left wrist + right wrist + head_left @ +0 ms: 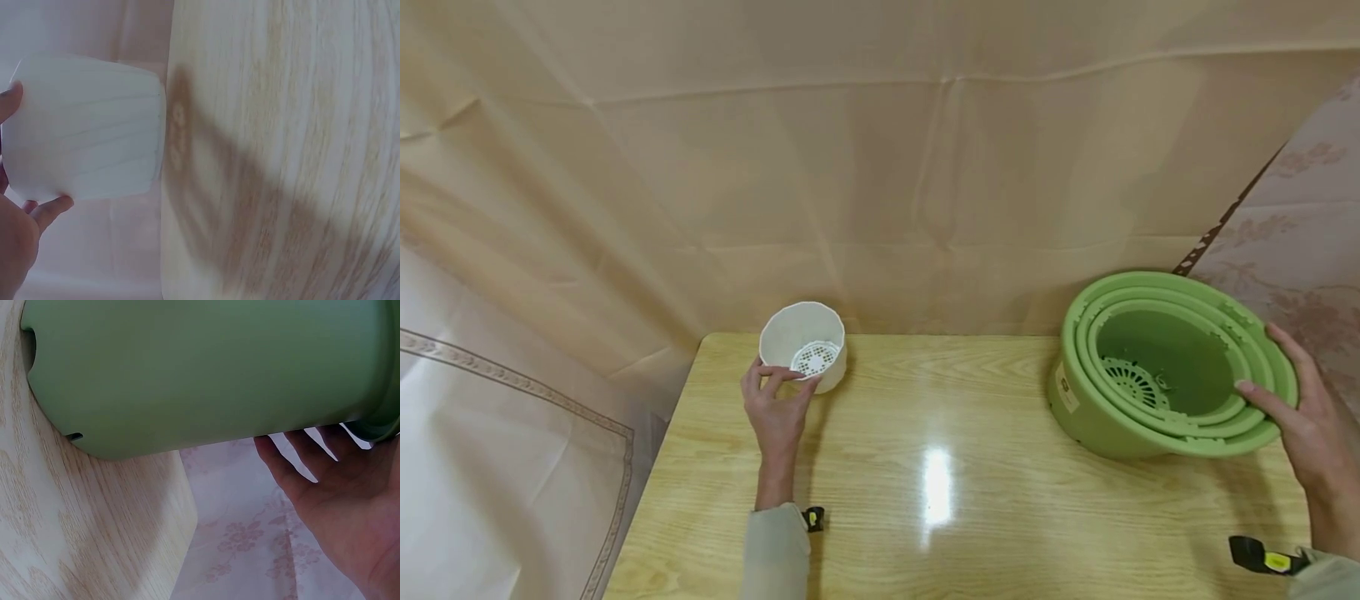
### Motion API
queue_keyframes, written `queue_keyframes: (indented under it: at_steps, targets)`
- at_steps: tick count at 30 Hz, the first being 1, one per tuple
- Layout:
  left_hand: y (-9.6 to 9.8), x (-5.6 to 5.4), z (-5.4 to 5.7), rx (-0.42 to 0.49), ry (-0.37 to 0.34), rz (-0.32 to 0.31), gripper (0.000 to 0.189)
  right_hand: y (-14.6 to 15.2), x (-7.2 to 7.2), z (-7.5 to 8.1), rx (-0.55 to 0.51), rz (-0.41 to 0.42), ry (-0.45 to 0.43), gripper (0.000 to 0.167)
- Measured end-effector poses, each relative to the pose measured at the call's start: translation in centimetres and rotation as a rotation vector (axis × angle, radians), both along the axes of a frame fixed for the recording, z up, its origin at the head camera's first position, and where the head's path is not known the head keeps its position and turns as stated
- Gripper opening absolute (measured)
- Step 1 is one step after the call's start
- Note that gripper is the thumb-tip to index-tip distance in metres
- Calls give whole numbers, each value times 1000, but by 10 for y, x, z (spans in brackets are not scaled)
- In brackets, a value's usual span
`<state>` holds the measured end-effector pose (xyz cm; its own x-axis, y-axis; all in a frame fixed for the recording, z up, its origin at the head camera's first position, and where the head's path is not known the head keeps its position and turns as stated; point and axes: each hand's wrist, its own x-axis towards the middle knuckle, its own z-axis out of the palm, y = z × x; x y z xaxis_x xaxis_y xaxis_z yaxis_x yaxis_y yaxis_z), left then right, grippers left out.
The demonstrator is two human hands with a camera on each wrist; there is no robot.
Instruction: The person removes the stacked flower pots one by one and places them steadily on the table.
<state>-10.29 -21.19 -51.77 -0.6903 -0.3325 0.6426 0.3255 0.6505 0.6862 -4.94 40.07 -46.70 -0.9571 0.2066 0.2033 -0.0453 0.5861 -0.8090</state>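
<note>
My left hand [778, 412] grips a small white plastic plant pot [801, 329] by its near rim, over the table's far left edge. The pot's mouth faces up toward the head view, and its perforated base shows inside. In the left wrist view the pot's ribbed side [94, 128] casts a shadow on the wood. At the right, my right hand [1303, 421] holds a stack of nested green plant pots [1086, 417] by the rims, thumb inside and fingers outside. The stack leans toward me, its notched bottom edge [75, 436] low at the tabletop.
The wooden table [880, 517] spreads between the two hands. A beige cloth [880, 200] hangs along its far edge, with patterned pale fabric [1307, 242] at the right and white cloth [497, 467] at the left.
</note>
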Motion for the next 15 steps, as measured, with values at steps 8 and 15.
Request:
queue_keyframes:
  at_steps: [8, 15]
  targets:
    - [-7, -3, -3, 11, 41, 15, 26, 1, 1, 1, 34, -24, 12, 71]
    - [-15, -5, -6, 46, 35, 27, 24, 1, 1, 0, -3, 11, -8, 71]
